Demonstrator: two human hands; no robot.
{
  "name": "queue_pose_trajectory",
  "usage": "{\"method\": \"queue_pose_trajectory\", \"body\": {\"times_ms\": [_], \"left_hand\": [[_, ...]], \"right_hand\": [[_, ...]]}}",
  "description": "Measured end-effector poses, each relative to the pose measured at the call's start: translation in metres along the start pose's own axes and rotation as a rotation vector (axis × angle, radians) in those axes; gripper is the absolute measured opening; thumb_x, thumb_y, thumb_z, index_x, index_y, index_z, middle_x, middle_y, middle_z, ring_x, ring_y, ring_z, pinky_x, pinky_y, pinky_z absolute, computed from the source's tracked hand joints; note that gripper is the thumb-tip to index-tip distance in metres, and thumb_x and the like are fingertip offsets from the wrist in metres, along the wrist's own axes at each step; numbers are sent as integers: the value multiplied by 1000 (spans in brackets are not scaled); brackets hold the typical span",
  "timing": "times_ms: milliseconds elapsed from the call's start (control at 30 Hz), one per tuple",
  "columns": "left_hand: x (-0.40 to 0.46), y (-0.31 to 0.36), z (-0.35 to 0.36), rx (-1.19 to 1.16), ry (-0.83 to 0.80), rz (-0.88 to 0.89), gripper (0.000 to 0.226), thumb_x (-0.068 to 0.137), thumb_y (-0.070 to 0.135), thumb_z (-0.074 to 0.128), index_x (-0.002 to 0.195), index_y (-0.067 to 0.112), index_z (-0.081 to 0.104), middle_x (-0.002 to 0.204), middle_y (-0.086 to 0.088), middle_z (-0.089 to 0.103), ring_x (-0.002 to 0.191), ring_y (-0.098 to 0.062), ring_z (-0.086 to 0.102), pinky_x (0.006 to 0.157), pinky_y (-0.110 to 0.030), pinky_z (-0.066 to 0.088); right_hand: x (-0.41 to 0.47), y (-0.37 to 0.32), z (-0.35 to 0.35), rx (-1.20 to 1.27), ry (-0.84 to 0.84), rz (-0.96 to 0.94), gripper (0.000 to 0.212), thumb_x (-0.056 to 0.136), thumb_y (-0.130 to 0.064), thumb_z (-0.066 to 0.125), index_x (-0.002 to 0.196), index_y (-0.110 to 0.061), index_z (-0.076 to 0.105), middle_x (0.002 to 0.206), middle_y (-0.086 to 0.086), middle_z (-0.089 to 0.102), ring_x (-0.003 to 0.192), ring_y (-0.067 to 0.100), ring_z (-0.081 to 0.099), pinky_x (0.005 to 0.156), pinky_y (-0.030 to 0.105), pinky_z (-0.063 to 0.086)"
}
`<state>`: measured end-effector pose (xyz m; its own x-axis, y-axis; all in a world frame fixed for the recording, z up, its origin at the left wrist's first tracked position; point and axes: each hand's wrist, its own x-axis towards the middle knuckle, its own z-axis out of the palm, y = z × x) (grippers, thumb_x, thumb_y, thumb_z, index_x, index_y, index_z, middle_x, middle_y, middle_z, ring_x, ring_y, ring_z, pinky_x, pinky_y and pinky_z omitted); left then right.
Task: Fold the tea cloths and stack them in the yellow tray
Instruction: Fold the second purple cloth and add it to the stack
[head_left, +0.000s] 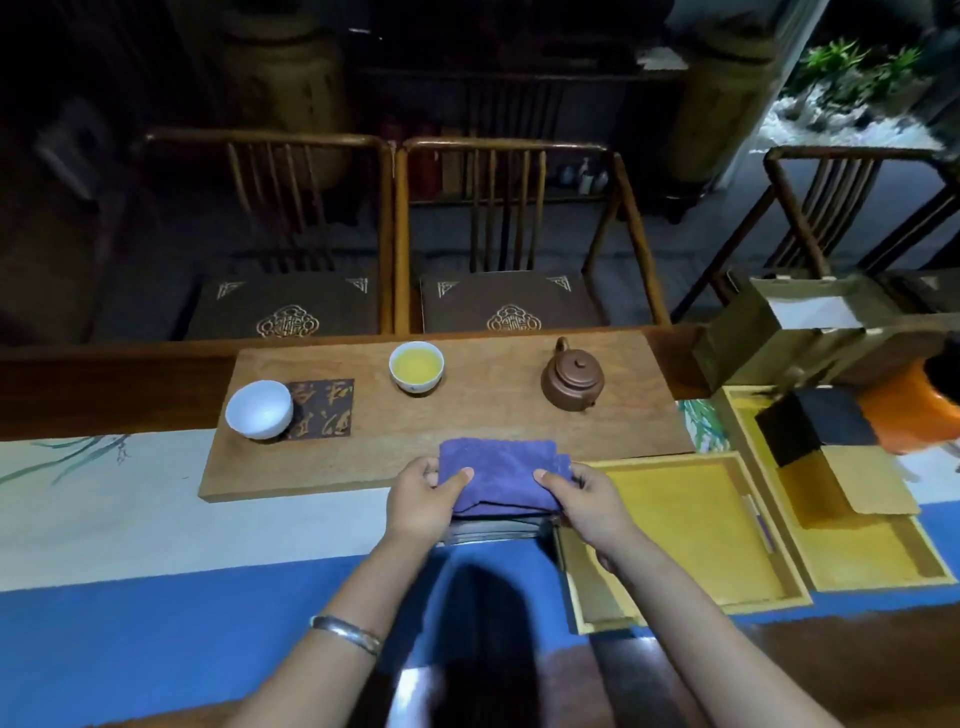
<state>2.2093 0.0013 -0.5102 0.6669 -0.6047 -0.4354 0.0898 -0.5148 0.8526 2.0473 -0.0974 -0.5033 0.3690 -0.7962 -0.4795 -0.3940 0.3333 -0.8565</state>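
Observation:
A folded purple tea cloth (501, 470) lies at the near edge of the wooden tea board (519, 415), on top of a darker grey folded cloth (493, 530). My left hand (423, 501) grips the purple cloth's left side, thumb on top. My right hand (584, 499) pinches its right side, thumb on top. The yellow tray (696, 525) sits just to the right of my right hand, its inside bare apart from a thin stick near its right wall.
On the tea board stand an empty white cup (258, 409), a cup of yellow tea (416, 366) and a brown clay teapot (571, 376). A second yellow tray (878, 561) with black and tan boxes lies farther right. Wooden chairs stand behind the table.

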Motion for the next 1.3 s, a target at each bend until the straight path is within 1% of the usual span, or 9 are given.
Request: {"method": "queue_pose_trajectory", "body": {"times_ms": [200, 367, 467, 600, 767, 900, 967, 1133, 1300], "left_hand": [[19, -31, 15, 227, 74, -84, 28, 79, 26, 74, 68, 20, 48, 62, 8, 54, 63, -17, 53, 56, -25, 35], [23, -46, 17, 330, 117, -145, 34, 80, 36, 73, 92, 10, 56, 84, -5, 66, 83, -28, 62, 68, -30, 44], [36, -42, 20, 394, 75, -212, 45, 79, 41, 72, 97, 1, 62, 92, -14, 70, 89, -31, 65, 72, -33, 47], [45, -41, 19, 425, -29, -293, 53, 80, 46, 71, 104, 0, 62, 100, -16, 70, 95, -33, 65, 78, -35, 49], [31, -35, 20, 461, -28, -226, 43, 86, 45, 62, 99, 4, 60, 95, -12, 69, 90, -31, 64, 73, -32, 47], [11, -34, -3, 416, -65, -104, 34, 87, 39, 60, 64, 16, 49, 56, 6, 53, 59, -18, 49, 61, -29, 38], [2, -37, -24, 436, -49, -40, 27, 84, 36, 63, 65, 18, 56, 61, 11, 61, 65, -14, 57, 65, -27, 43], [-29, -51, -81, 478, -8, 33, 17, 80, 36, 66, 86, 21, 61, 84, 8, 68, 80, -11, 64, 75, -30, 52], [-73, -68, -142, 534, 42, 49, 19, 82, 35, 63, 91, 23, 53, 90, 7, 61, 80, -15, 59, 72, -28, 47]], "right_hand": [[38, 36, 2, -331, -4, 14, 37, 88, -19, 64, 56, -17, 45, 52, -3, 44, 53, 20, 43, 55, 31, 33], [43, 49, 11, -421, 73, -83, 32, 82, -24, 69, 64, -26, 43, 58, -13, 49, 54, 8, 45, 45, 15, 32], [44, 46, 11, -456, 166, -130, 31, 75, -26, 73, 67, -21, 44, 64, -4, 54, 61, 20, 51, 46, 25, 29], [50, 45, 3, -489, 180, -79, 43, 70, -34, 78, 74, -16, 40, 67, -2, 50, 57, 10, 46, 45, 25, 22], [47, 34, 8, -558, 140, -136, 32, 74, -23, 71, 82, -7, 44, 73, 7, 53, 67, 27, 51, 52, 35, 34], [26, 18, 8, -681, 153, -359, 23, 78, -16, 66, 82, -10, 44, 80, 9, 51, 75, 30, 50, 65, 37, 38], [10, 10, 8, -741, 161, -499, 20, 79, -13, 66, 84, -12, 47, 81, 6, 50, 77, 27, 49, 69, 36, 39], [-26, -1, 34, -927, -27, -683, 18, 77, -13, 70, 88, -4, 59, 85, 12, 57, 81, 34, 56, 73, 41, 44], [-47, -10, 91, -1099, -299, -795, 29, 90, -39, 51, 108, -16, 52, 106, 3, 51, 102, 24, 50, 86, 32, 36]]}}
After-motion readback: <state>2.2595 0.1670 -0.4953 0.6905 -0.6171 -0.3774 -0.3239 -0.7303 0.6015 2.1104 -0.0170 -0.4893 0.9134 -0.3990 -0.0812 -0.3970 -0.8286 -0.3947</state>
